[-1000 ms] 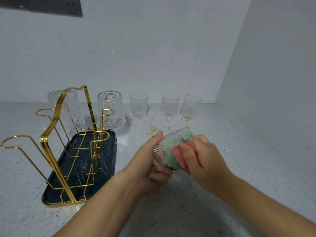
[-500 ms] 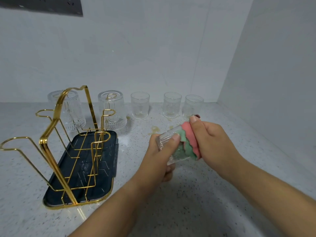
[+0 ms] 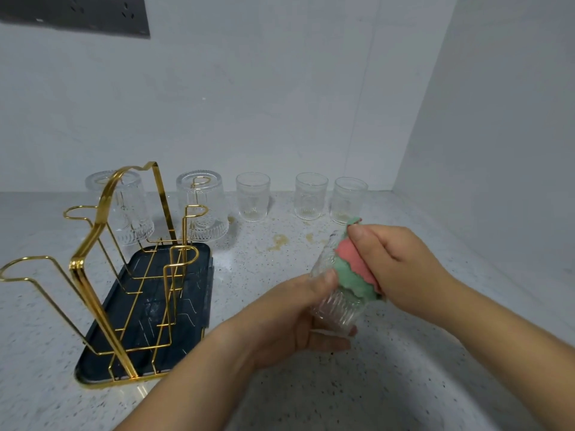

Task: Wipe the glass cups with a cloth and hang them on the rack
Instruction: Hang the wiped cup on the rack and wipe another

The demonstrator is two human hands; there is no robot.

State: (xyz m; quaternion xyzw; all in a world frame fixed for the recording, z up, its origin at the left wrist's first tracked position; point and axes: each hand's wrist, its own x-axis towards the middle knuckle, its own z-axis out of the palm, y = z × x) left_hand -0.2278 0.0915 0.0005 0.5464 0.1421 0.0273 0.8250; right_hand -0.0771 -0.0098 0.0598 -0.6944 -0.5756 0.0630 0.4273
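My left hand (image 3: 295,315) grips a ribbed glass cup (image 3: 337,309) tilted above the counter, thumb on its side. My right hand (image 3: 395,269) holds a pink and green cloth (image 3: 354,272) pressed against the cup's upper part. The gold wire rack (image 3: 102,262) stands on a dark tray (image 3: 193,306) to the left. Two cups hang upside down on its far pegs, one on the left (image 3: 127,206) and one on the right (image 3: 202,206). Three upright cups (image 3: 252,195) (image 3: 311,195) (image 3: 348,199) stand in a row by the back wall.
A speckled grey counter (image 3: 342,384) runs to white walls at the back and right. Yellowish stains (image 3: 278,242) mark the counter in front of the upright cups. A dark socket panel (image 3: 77,14) is on the wall at top left.
Both hands turned the cup and lifted it slightly to the right. The cloth went from the cup's lower side to its upper part.
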